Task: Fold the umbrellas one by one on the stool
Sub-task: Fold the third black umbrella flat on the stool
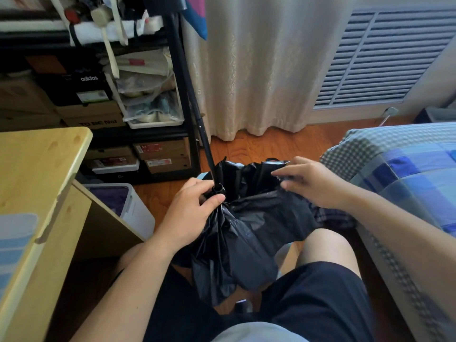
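A black umbrella [246,233] lies collapsed between my knees, its loose canopy bunched in folds. Its black shaft [197,114] sticks up and away toward the shelf. My left hand [190,213] grips the umbrella where the shaft meets the canopy, thumb across the front. My right hand [311,181] pinches the far right edge of the canopy fabric. The stool is hidden beneath the umbrella; only a pale blue patch [283,255] shows under the fabric.
A light wooden desk [37,174] stands at my left with a white bin [133,206] beside it. A black shelf [138,99] with shoe boxes is ahead. Curtains [259,65] hang at the back. A checked blue bed [407,174] lies on my right.
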